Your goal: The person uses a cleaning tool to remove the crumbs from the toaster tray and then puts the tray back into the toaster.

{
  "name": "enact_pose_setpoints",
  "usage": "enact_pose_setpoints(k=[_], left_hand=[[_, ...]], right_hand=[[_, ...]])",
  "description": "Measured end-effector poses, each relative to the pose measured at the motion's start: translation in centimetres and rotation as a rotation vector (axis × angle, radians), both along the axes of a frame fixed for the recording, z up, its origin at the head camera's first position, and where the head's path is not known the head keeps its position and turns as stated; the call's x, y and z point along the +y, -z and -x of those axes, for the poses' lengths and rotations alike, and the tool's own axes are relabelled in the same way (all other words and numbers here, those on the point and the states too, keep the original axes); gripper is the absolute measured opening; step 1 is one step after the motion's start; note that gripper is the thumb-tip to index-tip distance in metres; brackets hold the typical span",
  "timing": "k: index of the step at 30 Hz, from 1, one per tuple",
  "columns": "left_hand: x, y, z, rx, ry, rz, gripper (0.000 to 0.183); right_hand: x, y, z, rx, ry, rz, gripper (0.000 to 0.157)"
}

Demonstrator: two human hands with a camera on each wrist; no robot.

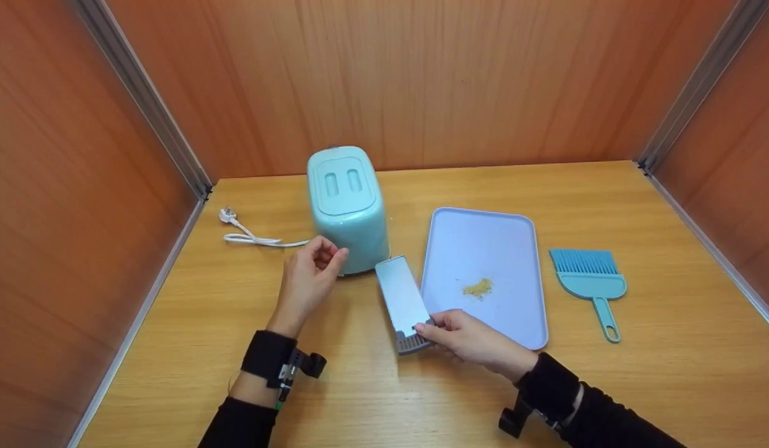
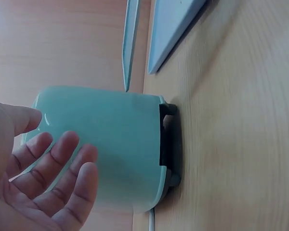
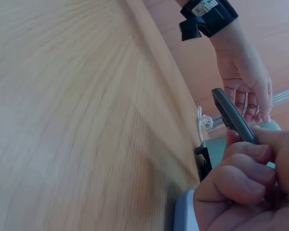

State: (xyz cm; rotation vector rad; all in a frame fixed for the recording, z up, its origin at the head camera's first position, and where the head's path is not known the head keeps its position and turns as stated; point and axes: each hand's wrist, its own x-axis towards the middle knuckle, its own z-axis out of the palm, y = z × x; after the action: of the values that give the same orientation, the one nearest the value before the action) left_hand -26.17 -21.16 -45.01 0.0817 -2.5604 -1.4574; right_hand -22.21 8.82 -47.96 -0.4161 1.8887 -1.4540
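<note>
A mint-green toaster (image 1: 359,239) with two slots in its lid stands left of centre on the table. My right hand (image 1: 475,339) pinches the grey slotted end of a metal crumb tray (image 1: 402,292) between thumb and fingers. The crumb tray is raised, its far end close to the toaster's near corner; in the left wrist view it appears as a thin pale strip (image 2: 130,43). My left hand (image 1: 307,274) hovers in front of the toaster, fingers loosely bent and holding nothing. Yellow crumbs (image 1: 479,289) lie on a lavender tray (image 1: 484,242) at the right.
Farther right lies a teal hand brush (image 1: 590,283), bristles pointing away. A white power cord (image 1: 254,239) with its plug runs out left of the toaster. Wooden panels (image 1: 422,87) enclose the table at the back and both sides.
</note>
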Motion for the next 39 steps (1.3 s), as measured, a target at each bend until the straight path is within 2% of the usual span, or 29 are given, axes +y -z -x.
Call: enact_pose_setpoints(k=[4, 10, 15, 23, 29, 39], left_hand=[[-0.5, -0.1, 0.6, 0.004, -0.042, 0.029, 0.019], [-0.7, 0.0, 1.0, 0.058, -0.142, 0.108, 0.029], [-1.0, 0.1, 1.4, 0.035, -0.200, 0.116, 0.033], [-1.5, 0.2, 1.7, 0.002, -0.172, 0.060, 0.032], [-1.8, 0.2, 2.0, -0.023, -0.138, 0.025, 0.035], [-1.9, 0.3, 2.0, 0.030, -0.126, 0.046, 0.039]], right_hand=[[-0.6, 0.2, -0.2, -0.051, -0.031, -0.002, 0.029], [-1.9, 1.0, -0.4, -0.111, -0.037, -0.001, 0.025], [-3.0, 1.8, -0.3, -0.154, -0.041, 0.000, 0.025], [-4.3, 2.4, 0.2, -0.179, -0.014, -0.016, 0.030], [-5.3, 2.8, 0.5, -0.204, 0.003, 0.027, 0.027], [-6.5, 3.0, 1.1, -0.246, 0.051, 0.095, 0.024]])
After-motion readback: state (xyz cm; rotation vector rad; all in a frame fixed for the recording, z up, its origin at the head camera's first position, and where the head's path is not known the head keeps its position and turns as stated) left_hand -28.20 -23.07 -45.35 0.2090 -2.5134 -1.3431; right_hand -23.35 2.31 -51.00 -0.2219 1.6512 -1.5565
